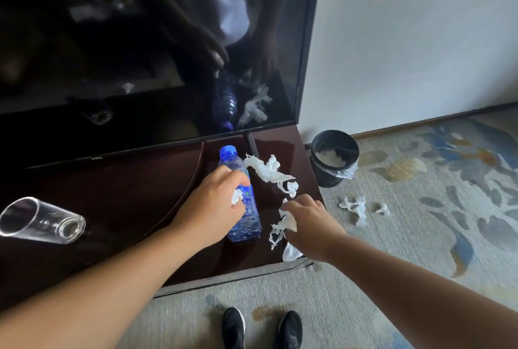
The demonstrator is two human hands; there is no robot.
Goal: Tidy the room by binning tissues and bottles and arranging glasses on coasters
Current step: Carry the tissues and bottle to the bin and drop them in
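Observation:
A blue plastic bottle [250,221] lies on its side on the dark wooden TV cabinet [134,197]. My left hand [215,202] hovers over the bottle's middle and pinches a small white tissue scrap [236,196]. My right hand [311,219] grips a crumpled tissue [280,229] near the cabinet's right edge. A larger torn tissue [267,170] lies beyond the bottle. A clear drinking glass [42,221] lies on its side at the far left of the cabinet. A black bin [335,158] with a plastic liner stands on the carpet to the right.
A large black TV screen [140,54] stands at the back of the cabinet. More tissue scraps [356,208] lie on the patterned carpet near the bin. My black shoes [260,329] stand close to the cabinet's front edge. A white wall rises on the right.

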